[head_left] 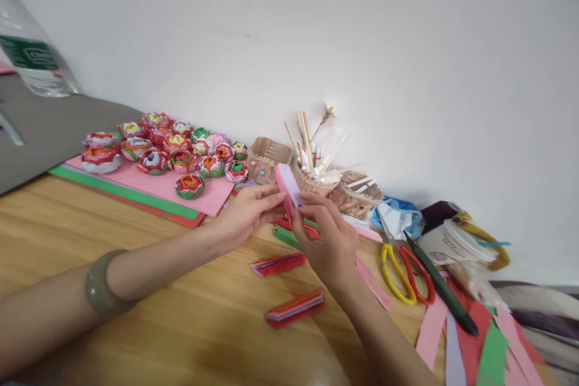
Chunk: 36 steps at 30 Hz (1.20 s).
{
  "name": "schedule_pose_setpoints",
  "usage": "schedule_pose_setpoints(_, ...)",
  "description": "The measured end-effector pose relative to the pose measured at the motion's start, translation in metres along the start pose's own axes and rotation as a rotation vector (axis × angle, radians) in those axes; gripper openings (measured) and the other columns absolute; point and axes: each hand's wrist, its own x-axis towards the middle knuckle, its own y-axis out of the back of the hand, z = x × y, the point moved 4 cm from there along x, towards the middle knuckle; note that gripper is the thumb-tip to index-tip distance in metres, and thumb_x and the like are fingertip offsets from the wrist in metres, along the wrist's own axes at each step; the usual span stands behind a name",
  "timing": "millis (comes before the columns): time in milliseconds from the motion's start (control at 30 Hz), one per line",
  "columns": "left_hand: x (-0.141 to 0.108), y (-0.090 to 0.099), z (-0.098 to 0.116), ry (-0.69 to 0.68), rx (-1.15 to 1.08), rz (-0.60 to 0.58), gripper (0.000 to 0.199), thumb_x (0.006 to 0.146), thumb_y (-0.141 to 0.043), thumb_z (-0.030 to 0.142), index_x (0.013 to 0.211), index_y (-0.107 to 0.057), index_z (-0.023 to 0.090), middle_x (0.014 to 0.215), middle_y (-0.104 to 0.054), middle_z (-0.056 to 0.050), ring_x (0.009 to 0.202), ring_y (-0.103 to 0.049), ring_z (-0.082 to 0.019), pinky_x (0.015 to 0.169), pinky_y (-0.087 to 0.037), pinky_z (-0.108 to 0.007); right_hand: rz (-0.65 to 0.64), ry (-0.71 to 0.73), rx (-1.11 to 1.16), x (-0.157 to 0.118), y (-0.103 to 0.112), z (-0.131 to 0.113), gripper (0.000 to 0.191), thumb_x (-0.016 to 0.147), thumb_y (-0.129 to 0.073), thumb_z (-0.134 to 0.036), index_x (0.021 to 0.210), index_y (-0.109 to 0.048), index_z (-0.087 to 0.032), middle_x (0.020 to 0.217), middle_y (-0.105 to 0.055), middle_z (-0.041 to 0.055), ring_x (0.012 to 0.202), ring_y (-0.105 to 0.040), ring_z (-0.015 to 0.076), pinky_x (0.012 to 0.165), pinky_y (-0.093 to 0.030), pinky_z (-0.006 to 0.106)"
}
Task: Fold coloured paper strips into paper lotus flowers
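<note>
Both hands hold a folded paper strip (289, 186), lilac on one face and pink-red along its left edge, raised over the table. The fingertips of my left hand (253, 211) pinch its left side. On the right, my right hand (328, 235) grips the lower right part between thumb and fingers. Two folded bundles of layered paper lie below on the wood, a red one (278, 264) and an orange and red one (295, 309). Green folded paper (287, 236) is partly hidden behind my right hand.
Layered paper flowers (182, 161) sit on pink sheets (212, 196) at the left. Woven baskets (269, 160) stand by the wall. Yellow-handled scissors (398, 274), red-handled scissors (417, 277), a dark green pen-like tool (446, 292), a white tub (456, 242) and paper strips (493, 353) lie right.
</note>
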Motion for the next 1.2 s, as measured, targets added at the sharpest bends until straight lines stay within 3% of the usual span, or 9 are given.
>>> schedule_pose_setpoints(233, 0.001, 0.004, 0.001, -0.011, -0.042, 0.045, 0.014, 0.081, -0.055, 0.008, 0.085, -0.068, 0.010, 0.078, -0.070, -0.006, 0.065, -0.064, -0.009, 0.065, -0.052, -0.018, -0.049, 0.042, 0.070, -0.004, -0.007, 0.002, 0.011, 0.080, -0.054, -0.010, 0.082, -0.056, -0.020, 0.093, -0.069, 0.0091, 0.091, -0.065, 0.0164, 0.079, -0.053, 0.029)
schedule_pose_setpoints(433, 0.002, 0.002, 0.002, -0.020, -0.034, 0.024, 0.013, 0.079, -0.058, 0.009, 0.077, -0.070, 0.011, 0.077, -0.070, -0.005, 0.067, -0.063, -0.009, 0.067, -0.051, -0.017, -0.167, -0.011, 0.141, 0.003, -0.007, 0.005, 0.012, 0.081, -0.052, -0.012, 0.088, -0.058, -0.020, 0.096, -0.069, 0.0088, 0.093, -0.061, 0.0186, 0.081, -0.050, 0.034)
schedule_pose_setpoints(833, 0.002, 0.004, -0.001, 0.014, 0.023, 0.002, 0.008, 0.074, -0.064, 0.013, 0.075, -0.071, 0.009, 0.072, -0.070, -0.005, 0.067, -0.063, -0.010, 0.071, -0.050, -0.021, -0.295, 0.007, 0.162, 0.006, -0.005, 0.007, 0.011, 0.080, -0.052, -0.012, 0.082, -0.060, -0.020, 0.092, -0.067, 0.0069, 0.089, -0.059, 0.0185, 0.080, -0.047, 0.033)
schedule_pose_setpoints(1100, 0.000, 0.006, 0.001, 0.052, 0.053, 0.037, 0.008, 0.076, -0.061, 0.010, 0.074, -0.069, 0.010, 0.074, -0.070, -0.005, 0.067, -0.064, -0.011, 0.070, -0.052, -0.020, -0.393, -0.076, 0.268, 0.010, -0.001, 0.017, 0.013, 0.081, -0.053, -0.014, 0.086, -0.062, -0.021, 0.103, -0.058, 0.0077, 0.100, -0.056, 0.0177, 0.085, -0.047, 0.032)
schedule_pose_setpoints(1200, 0.003, 0.011, 0.003, 0.067, 0.064, 0.087, 0.008, 0.077, -0.061, 0.010, 0.074, -0.069, 0.010, 0.076, -0.071, -0.006, 0.067, -0.065, -0.011, 0.071, -0.053, -0.021, -0.379, -0.144, 0.263, 0.015, 0.009, 0.030, 0.013, 0.082, -0.053, -0.014, 0.084, -0.064, -0.021, 0.096, -0.062, 0.0062, 0.091, -0.059, 0.0170, 0.077, -0.049, 0.030)
